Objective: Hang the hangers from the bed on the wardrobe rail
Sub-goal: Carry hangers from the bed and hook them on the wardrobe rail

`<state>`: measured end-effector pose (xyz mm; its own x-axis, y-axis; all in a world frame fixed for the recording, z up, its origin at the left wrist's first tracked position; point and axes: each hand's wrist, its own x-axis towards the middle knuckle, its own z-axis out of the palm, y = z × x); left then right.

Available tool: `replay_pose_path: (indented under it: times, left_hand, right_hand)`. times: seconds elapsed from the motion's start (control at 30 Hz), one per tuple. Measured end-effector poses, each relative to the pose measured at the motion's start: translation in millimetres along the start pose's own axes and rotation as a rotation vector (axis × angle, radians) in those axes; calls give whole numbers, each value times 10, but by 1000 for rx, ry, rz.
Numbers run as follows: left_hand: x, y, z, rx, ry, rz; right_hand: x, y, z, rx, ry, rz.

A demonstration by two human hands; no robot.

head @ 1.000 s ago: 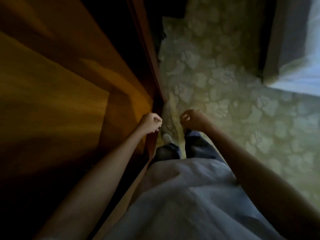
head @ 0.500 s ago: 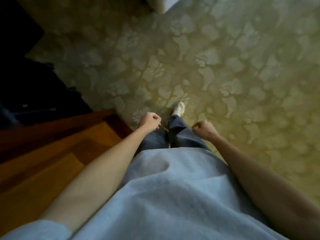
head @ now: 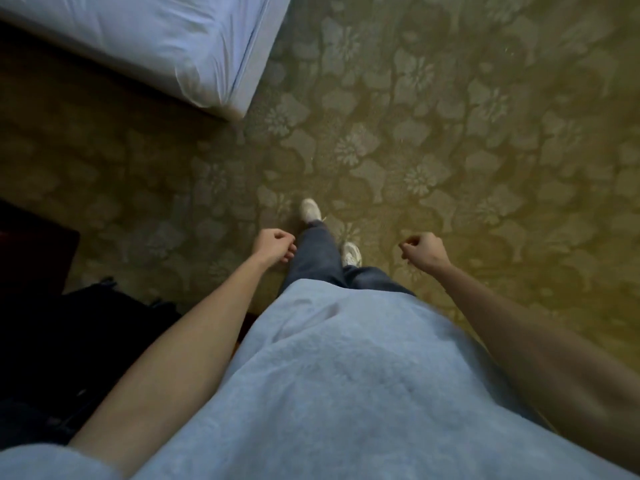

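Nothing is held: the left grip (head: 273, 244) and the right grip (head: 424, 249) are loosely curled above the floral carpet (head: 450, 133), near the bed's corner (head: 207, 64).

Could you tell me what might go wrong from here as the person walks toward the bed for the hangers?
1. The bed corner juts out ahead on the left; a shin could clip it in this dim light.
2. Dark items on the floor by the left arm could trip a foot.
3. Both the left hand and right hand hold nothing, and no hangers are visible yet.
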<state>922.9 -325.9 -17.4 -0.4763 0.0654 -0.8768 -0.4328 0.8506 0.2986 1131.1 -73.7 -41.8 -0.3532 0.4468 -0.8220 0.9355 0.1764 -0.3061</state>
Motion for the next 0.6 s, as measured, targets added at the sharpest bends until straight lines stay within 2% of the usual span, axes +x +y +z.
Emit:
replay_pose_path:
  times: [0.2,0.33,0.5,0.6]
  left_hand:
    - [371,217,-407,-63,27,-135]
    - [774,662,-775,-76,38,-194]
    - [1404,1772,-1286,-155,28,-194]
    - [1804,2681,-1550,-192,10,-91]
  right_hand:
    - [764,-1581,-372,54,1,-238]
    - [1360,-2491,-859,-22,-53,-267]
    - [1832,-3177,-1603,-127,-29,-190]
    - [2068,-3479,-2019,-117,12,-140]
